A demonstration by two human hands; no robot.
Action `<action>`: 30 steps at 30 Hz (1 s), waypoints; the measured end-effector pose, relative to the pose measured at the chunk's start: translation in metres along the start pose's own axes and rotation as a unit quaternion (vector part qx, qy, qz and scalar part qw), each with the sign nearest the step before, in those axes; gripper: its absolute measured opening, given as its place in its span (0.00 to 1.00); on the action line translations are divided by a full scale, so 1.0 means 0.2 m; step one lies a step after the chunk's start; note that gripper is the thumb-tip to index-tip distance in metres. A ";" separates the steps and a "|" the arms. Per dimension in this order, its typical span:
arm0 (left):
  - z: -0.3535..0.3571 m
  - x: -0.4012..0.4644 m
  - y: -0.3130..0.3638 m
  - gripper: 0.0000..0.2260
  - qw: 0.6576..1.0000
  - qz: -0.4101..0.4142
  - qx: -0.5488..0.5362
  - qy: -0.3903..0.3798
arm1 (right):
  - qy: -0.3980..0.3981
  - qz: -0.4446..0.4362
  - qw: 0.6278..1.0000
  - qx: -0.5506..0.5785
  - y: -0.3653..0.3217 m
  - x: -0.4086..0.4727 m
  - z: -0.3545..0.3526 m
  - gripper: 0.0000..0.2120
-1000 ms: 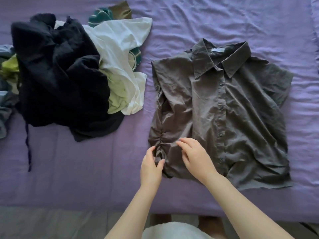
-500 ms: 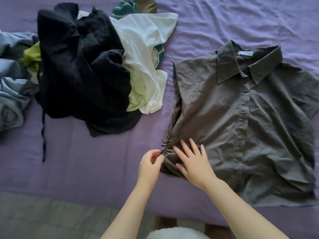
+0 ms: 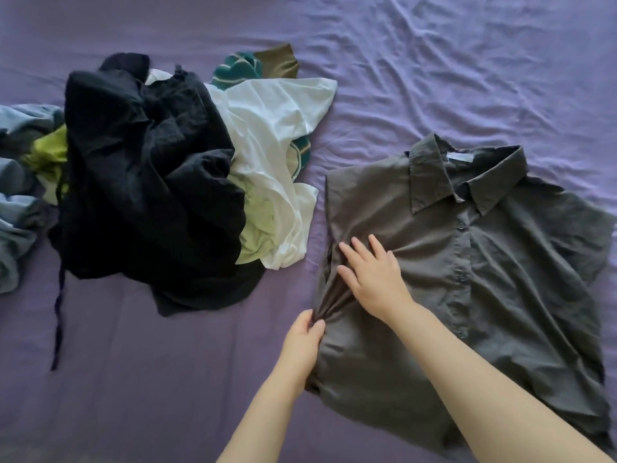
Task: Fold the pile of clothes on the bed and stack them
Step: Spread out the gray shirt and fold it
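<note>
In the head view a grey collared shirt [image 3: 484, 269] lies front up on the purple bed [image 3: 167, 379], buttoned, its right sleeve and lower hem cut off by the frame edge. A pale label [image 3: 460, 158] sits inside the collar, but any writing on it is too small to read. The left hand [image 3: 302, 345] pinches a gathered bunch of cloth at the shirt's left side seam, fingers curled round it. The right hand [image 3: 374, 272] lies flat on the shirt just above, fingers straight and spread. To the left, just beside the shirt, a pile of clothes [image 3: 150, 182] is heaped: a black garment on top, white, pale green and striped teal pieces mostly hidden beneath, blue cloth cut off at the left edge.
</note>
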State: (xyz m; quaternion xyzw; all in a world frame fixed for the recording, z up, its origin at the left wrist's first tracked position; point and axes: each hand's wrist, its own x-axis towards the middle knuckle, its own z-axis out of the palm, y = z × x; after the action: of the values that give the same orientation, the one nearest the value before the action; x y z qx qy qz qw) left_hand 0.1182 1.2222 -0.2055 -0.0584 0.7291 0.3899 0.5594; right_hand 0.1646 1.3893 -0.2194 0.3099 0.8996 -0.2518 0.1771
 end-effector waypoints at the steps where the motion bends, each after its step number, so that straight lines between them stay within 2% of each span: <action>1: 0.00 -0.01 -0.02 0.09 0.996 -0.007 0.090 0.018 | -0.019 0.003 0.999 -0.034 0.01 0.02 0.01 0.25; 3: 0.01 -0.02 -0.04 0.14 0.971 0.011 0.227 0.072 | 0.001 -0.009 0.997 -0.070 0.04 0.02 0.01 0.26; 5: 0.02 -0.03 0.00 0.19 0.944 0.090 0.291 0.127 | 0.059 -0.015 0.996 -0.064 0.08 0.02 0.00 0.26; 8: 0.07 0.04 0.15 0.25 0.926 0.194 0.280 0.162 | 0.097 -0.009 0.993 -0.068 0.15 0.08 -0.04 0.27; 12: 0.17 0.24 0.48 0.23 0.897 0.293 0.273 0.186 | 0.074 -0.004 0.991 -0.112 0.24 0.26 -0.12 0.28; 16: 0.24 0.46 0.71 0.25 0.897 0.288 0.265 0.206 | 0.051 -0.001 0.987 -0.153 0.35 0.36 -0.13 0.29; 21: 0.27 0.64 0.85 0.23 0.872 0.268 0.299 0.280 | 0.139 -0.030 0.980 -0.138 0.40 0.37 -0.13 0.28; 23: 0.25 0.66 0.91 0.19 0.860 0.315 0.274 0.292 | 0.163 -0.045 0.974 -0.150 0.42 0.37 -0.12 0.28; 25: 0.21 0.70 0.98 0.14 0.835 0.375 0.257 0.311 | 0.173 -0.061 0.970 -0.163 0.44 0.39 -0.12 0.28; 28: 0.15 0.81 1.08 0.12 0.832 0.359 0.288 0.309 | 0.151 -0.056 0.973 -0.165 0.46 0.50 -0.16 0.29; 30: 0.16 0.83 1.10 0.14 0.808 0.344 0.340 0.336 | 0.118 -0.028 0.980 -0.160 0.47 0.59 -0.18 0.31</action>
State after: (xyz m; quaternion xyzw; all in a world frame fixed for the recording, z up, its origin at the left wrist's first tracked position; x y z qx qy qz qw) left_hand -0.0317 1.4524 -0.2408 0.2629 0.9300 0.2395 0.0930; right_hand 0.1326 1.5285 -0.2784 0.2798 0.9511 -0.0706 0.1101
